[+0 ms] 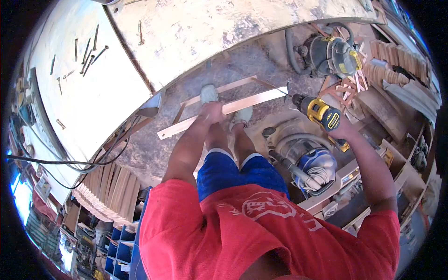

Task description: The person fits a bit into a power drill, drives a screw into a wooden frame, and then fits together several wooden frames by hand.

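Observation:
My left hand (212, 112) is closed around the near rail of a narrow wooden frame (256, 99), which is held up at thigh height over the floor. The frame has two long pale rails joined by short end pieces. In my right hand (343, 131) is a yellow and black cordless drill (319, 113), its grip wrapped by my fingers. A long thin bit (282, 91) runs from the drill's chuck toward the right end of the frame and overlaps it in this view.
Several long screws (87, 52) lie scattered on the white worktable (135, 70), with another screw (140, 32) on the adjoining top. A shop vacuum (333, 53) and a blue one (315, 168) stand on the floor. Stacked wooden slats (109, 189) and black cables (88, 163) are at left.

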A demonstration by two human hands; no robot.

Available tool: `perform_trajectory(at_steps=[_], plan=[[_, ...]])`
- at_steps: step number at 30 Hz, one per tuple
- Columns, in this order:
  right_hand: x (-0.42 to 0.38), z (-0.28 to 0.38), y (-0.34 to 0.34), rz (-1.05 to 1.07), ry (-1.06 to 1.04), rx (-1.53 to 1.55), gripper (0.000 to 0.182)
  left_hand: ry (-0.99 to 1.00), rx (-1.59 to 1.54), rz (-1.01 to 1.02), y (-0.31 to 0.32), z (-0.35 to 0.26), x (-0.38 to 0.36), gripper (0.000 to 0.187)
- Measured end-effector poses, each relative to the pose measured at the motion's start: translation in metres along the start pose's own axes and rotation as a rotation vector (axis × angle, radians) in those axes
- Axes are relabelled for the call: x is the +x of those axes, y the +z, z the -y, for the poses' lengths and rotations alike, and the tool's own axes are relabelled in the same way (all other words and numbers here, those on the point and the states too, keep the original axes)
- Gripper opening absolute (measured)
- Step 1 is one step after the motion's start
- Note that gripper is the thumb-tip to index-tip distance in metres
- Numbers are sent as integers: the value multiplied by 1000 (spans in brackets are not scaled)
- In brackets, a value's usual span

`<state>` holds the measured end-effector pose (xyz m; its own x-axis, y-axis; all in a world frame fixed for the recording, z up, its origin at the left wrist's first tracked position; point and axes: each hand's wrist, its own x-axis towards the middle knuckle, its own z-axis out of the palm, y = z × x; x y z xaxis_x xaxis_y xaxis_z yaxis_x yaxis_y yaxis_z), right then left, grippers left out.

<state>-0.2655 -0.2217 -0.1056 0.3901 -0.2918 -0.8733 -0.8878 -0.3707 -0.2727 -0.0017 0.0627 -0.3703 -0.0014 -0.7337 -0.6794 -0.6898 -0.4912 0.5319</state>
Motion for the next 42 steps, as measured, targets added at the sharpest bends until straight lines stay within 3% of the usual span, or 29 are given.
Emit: perform_trajectory(at_steps=[2,7,9,11,13,18,21,25,27,28,29,31,32,33,35,36,37,39,41,42], plan=[[-3,5,1,-94,-67,-52,32,-16,-4,-16,-6,-2,-4,44],[2,0,-6,-63,-144,73,38,-21,79,19,-6,1,4,41],[-4,18,-17,85,-200,-666,44,-32,136,63,-9,-1,8,38],[-5,16,-12,107,-189,-681,47,-42,123,74,-7,-3,7,36],[0,-3,-7,33,-255,-473,47,-56,87,43,-11,-8,-4,35],[-9,11,-18,2,-172,-189,41,-45,47,-14,0,-7,-9,35],[-29,6,-38,-37,-170,-186,43,-32,30,-45,3,-6,-11,34],[-63,-67,-46,-261,-141,-156,50,-29,24,-44,-2,-9,-8,34],[-85,-88,-50,-184,-215,139,56,-34,14,9,-7,-12,-11,42],[-95,-59,-39,-369,-90,250,48,-54,-4,13,4,-8,-7,42],[-109,-35,-43,-392,-35,307,52,-67,-18,6,13,-3,-1,41],[-112,-4,-39,-370,-341,862,60,-40,15,48,4,-9,-5,40],[-120,-35,-35,-548,-268,812,70,-29,6,-1,5,-11,-9,39],[-123,-24,-41,-573,-280,809,70,-22,-5,-46,4,-13,-8,38],[-131,8,-45,-610,-286,661,60,-47,-4,-24,-13,-26,-8,37],[-136,-48,-47,-654,-260,538,54,-83,-6,25,-13,-32,-15,37],[-145,-39,-57,-502,-277,571,50,-81,-2,41,-11,-34,-17,37],[-156,-33,-71,-411,-399,466,55,-80,-31,-22,-12,-35,-19,37],[-158,-25,-64,-632,-463,559,70,-91,-49,-48,-14,-38,-23,37],[-156,-26,-68,-591,-545,639,71,-76,-49,-66,-10,-36,-20,37]])
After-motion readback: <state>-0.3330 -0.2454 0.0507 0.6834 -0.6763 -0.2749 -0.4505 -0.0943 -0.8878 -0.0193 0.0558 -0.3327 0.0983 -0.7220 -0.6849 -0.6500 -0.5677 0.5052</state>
